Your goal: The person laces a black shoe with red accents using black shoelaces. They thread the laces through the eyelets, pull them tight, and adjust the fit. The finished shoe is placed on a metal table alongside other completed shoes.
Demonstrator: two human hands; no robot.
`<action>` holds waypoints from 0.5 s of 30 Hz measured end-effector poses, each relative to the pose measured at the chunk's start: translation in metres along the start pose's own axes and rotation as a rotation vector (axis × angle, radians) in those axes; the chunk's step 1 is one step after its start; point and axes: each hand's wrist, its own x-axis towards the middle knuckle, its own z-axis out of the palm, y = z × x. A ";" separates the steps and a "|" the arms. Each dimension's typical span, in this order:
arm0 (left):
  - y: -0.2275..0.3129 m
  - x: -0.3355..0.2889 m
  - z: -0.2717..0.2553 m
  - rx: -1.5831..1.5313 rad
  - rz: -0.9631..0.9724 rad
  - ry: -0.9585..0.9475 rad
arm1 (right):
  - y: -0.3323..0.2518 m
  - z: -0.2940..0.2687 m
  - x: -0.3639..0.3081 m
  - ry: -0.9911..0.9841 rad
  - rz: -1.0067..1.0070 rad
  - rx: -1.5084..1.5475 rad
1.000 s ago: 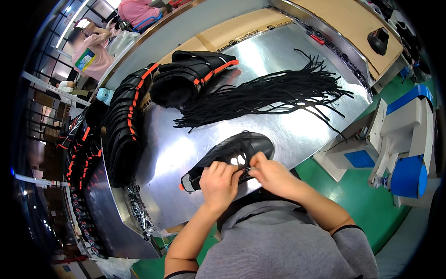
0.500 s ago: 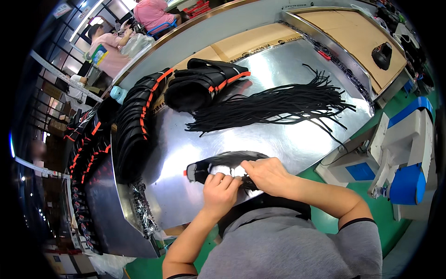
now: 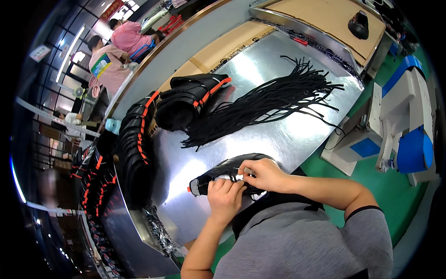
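Note:
A black shoe upper with a pale grey lining and an orange tab at its left end lies near the table's front edge, close to my body. My left hand is closed on its near edge, fingers curled over the opening. Just above and to the right, my right hand pinches what looks like the thin end of a black shoelace over the upper's middle. The fingers partly hide the eyelet area. Farther back, a loose bundle of black shoelaces stretches across the metal table.
Nested black uppers with orange trim form a curved row at left, beside another stack. A cardboard-lined tray holds one dark shoe. A white-and-blue machine stands at right. Two people in pink sit beyond the partition.
My right hand has risen slightly off the upper, its fingers now in a pinch. The left hand still grips the upper. The whole view has turned somewhat as the head moved.

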 end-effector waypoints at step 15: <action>-0.009 0.003 -0.013 -0.305 -0.160 -0.150 | -0.052 -0.156 0.030 0.225 -0.158 0.275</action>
